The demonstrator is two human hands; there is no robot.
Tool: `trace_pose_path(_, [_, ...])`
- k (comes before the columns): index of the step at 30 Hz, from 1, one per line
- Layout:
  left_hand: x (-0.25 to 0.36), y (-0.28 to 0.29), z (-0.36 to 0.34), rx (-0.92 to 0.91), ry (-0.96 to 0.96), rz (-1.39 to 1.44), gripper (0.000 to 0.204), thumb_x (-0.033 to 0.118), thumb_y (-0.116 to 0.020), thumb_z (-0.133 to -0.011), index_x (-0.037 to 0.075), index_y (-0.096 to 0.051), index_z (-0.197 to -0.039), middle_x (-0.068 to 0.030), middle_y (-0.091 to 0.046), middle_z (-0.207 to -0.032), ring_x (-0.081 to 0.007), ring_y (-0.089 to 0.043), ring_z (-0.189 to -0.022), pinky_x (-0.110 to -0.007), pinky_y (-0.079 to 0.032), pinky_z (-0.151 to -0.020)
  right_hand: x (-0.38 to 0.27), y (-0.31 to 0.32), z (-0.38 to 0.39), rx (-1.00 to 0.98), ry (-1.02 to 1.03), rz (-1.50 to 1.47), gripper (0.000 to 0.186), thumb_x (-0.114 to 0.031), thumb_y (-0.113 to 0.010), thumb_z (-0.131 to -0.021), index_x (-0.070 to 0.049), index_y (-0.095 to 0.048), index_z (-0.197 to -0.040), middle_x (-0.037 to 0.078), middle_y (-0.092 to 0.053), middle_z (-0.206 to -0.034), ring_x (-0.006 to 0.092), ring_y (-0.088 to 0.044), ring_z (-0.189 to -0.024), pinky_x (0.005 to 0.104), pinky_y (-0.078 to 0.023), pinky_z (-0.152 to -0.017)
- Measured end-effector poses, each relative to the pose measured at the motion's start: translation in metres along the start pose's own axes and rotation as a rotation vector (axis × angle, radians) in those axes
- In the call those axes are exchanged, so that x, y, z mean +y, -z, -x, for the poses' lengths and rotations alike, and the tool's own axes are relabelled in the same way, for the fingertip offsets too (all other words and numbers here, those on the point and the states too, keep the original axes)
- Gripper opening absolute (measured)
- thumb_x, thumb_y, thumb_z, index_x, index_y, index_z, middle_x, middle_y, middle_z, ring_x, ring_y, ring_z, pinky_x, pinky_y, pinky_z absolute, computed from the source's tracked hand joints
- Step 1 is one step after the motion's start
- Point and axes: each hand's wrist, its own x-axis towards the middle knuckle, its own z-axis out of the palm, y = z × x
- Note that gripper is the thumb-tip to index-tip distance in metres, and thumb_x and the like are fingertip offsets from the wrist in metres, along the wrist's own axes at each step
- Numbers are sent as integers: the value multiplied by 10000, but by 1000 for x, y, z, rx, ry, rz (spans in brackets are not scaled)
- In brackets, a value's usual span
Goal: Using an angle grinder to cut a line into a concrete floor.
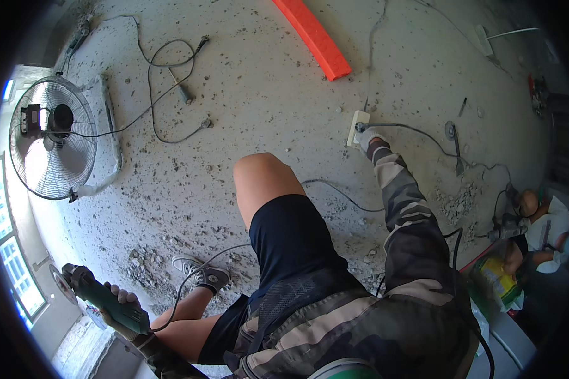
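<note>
My left hand (pixel 121 309), in a light glove, is wrapped round the dark green body of an angle grinder (pixel 101 295) at the lower left. The grinder's disc (pixel 61 282) points to the left, and a dark cord runs from its rear end past my leg. Farther off, my right arm is stretched out over the floor. At its end my gloved right hand (pixel 369 136) is closed on a dark plug (pixel 360 127) at a cream power strip (pixel 357 120). My fingers partly hide the strip and the plug.
A black fan (pixel 52 138) stands at the left. Rubble (pixel 146 268) and dust lie over the concrete floor. A red-orange beam (pixel 313 38) lies far ahead, with loose cables (pixel 150 76) left of it. At the right, another person (pixel 544 234) handles a power drill (pixel 509 231) beside a yellow-green bag (pixel 496 281).
</note>
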Motion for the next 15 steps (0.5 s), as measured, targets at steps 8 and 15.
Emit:
trace_pose_path(8, [2,14,-5,29,-23,56,594,322,-603,-884,7,-337,-1312,-82,-447,-1045,-181,-479,-847,-355,-431,-777,31,-22,-123,279,330,854,321,-345,-447,-912,-129,-622,-1072,102,-613,-1124,240,-570,-1046,387,-476,-852])
trace_pose_path(15, [4,-12,-8,322,-90,81,352,280,-582,-895,28,-513,-1130,-92,-604,-936,-198,-600,-775,-375,-520,-723,-41,-65,-36,349,1214,1386,234,-297,-506,-869,-119,-643,-933,62,-622,-933,195,-577,-844,365,-473,-725])
